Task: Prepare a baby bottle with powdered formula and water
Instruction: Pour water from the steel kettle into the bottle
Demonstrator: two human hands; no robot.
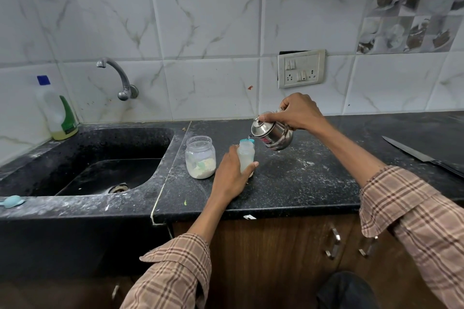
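No writing is coming through clearly: the steel kettle (273,133) is carrying a red label low on its side, and the detergent bottle (58,110) at the worktop's far left corner is showing a green label, but both are too small to read.

The baby bottle (246,157) is standing upright on the black worktop (301,178), roughly midway between its front and back edges, just right of the sink (105,165). The left hand (231,178) is wrapping around it from the near-left side; its thumb is lying across the front of the bottle and the other fingers are curling behind, closed onto the translucent body, which is showing pale, cloudy contents. The bottle's blue rim is open at the top.

The right hand (297,113) is holding the kettle above and just right of the bottle, fingers clenched over the handle on top (one finger is pressing on the lid). The kettle is tilting leftward, its spout sitting right over the blue rim.

A clear jar (200,157) with white powder in its bottom is standing lidless just left of the bottle, near the sink's edge. A knife (411,152) is lying toward the worktop's right edge, well apart.
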